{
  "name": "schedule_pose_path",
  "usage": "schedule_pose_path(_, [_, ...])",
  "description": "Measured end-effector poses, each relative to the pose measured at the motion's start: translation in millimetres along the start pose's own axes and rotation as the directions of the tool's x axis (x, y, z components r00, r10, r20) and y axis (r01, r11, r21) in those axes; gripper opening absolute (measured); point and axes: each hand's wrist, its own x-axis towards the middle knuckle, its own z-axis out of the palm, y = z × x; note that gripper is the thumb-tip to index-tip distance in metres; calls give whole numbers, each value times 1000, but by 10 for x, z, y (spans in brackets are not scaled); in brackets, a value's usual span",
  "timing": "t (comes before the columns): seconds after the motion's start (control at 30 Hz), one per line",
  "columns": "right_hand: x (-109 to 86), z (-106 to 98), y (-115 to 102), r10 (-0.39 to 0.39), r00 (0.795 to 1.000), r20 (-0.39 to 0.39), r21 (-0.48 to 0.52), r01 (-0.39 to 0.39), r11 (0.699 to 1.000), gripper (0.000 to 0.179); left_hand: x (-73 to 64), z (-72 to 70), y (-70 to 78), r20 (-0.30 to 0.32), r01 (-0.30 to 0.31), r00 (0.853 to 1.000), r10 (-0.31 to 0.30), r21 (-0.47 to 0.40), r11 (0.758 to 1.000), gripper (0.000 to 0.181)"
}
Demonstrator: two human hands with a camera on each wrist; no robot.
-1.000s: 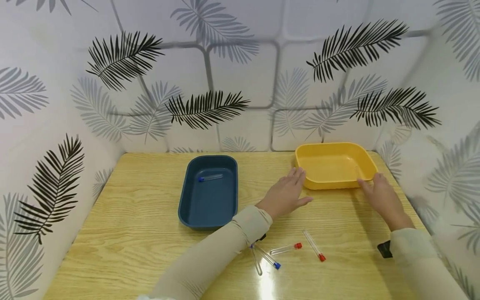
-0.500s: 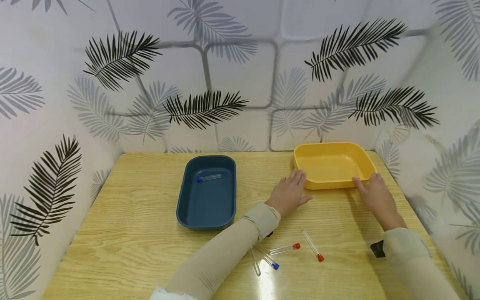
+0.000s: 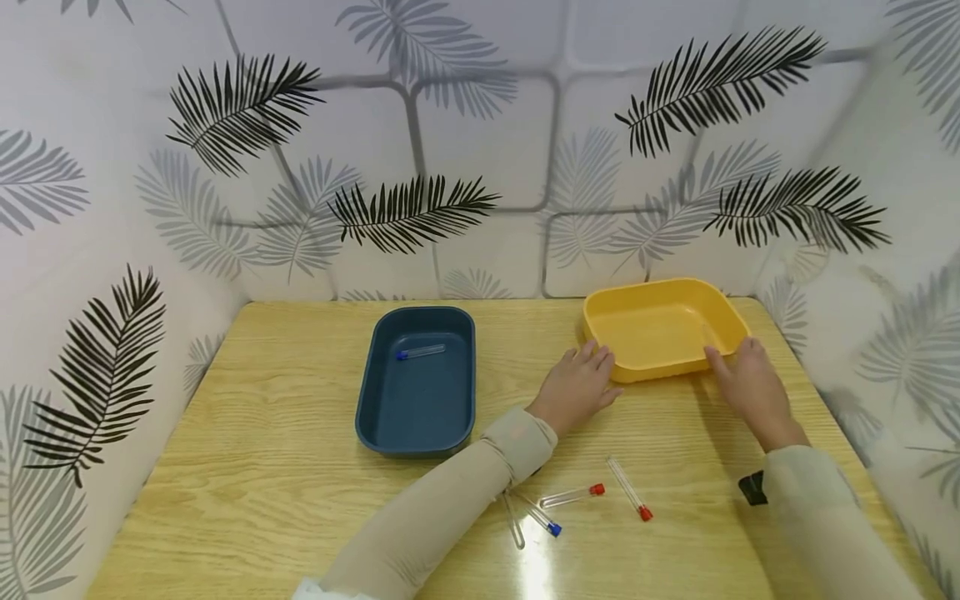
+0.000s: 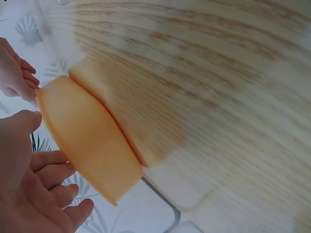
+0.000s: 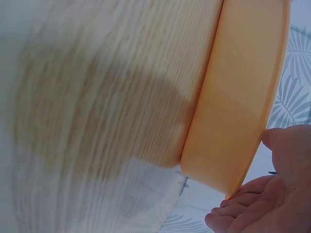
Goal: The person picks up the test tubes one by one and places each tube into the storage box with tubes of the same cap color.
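Observation:
A yellow plastic tray (image 3: 660, 371) stands at the back right of the table. My left hand (image 3: 573, 387) touches its left front corner with fairly straight fingers, the thumb held apart. In the left wrist view the fingertips of the left hand (image 4: 43, 194) lie right at the tray's rim. My right hand (image 3: 753, 396) holds the right front corner, thumb at the front rim and fingers round the side. The right wrist view shows the right hand (image 5: 272, 184) at the corner of the yellow wall (image 5: 233, 107). Nothing lies inside the tray.
A dark blue tray (image 3: 416, 408) stands left of centre, holding a blue-capped tube (image 3: 422, 352). Nearer lie red-capped tubes (image 3: 630, 490) (image 3: 566, 497), a blue-capped tube (image 3: 540, 514) and a clear tube (image 3: 513, 523) partly behind my left sleeve. Patterned wall covering (image 3: 487, 142) closes off the back and sides.
The yellow tray has shifted slightly left and turned a little, its left front corner coming nearer. Both hands stay at its corners; the right hand has moved slightly left with it.

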Motion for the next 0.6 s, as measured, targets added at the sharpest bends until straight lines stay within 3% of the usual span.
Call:
schedule_pose_path(0.23, [50,5,-42,-39,999,12,4,38,999,76,-102,-37,13,-44,-36,998,37,17,999,54])
schedule_pose_path(0.37, [80,13,-60,-60,998,9,9,60,998,68,-169,-41,16,-54,-68,996,67,-20,997,49])
schedule_pose_path(0.6, [152,33,-121,-49,998,43,19,48,999,70,-277,-54,27,-74,-106,992,102,-59,993,48])
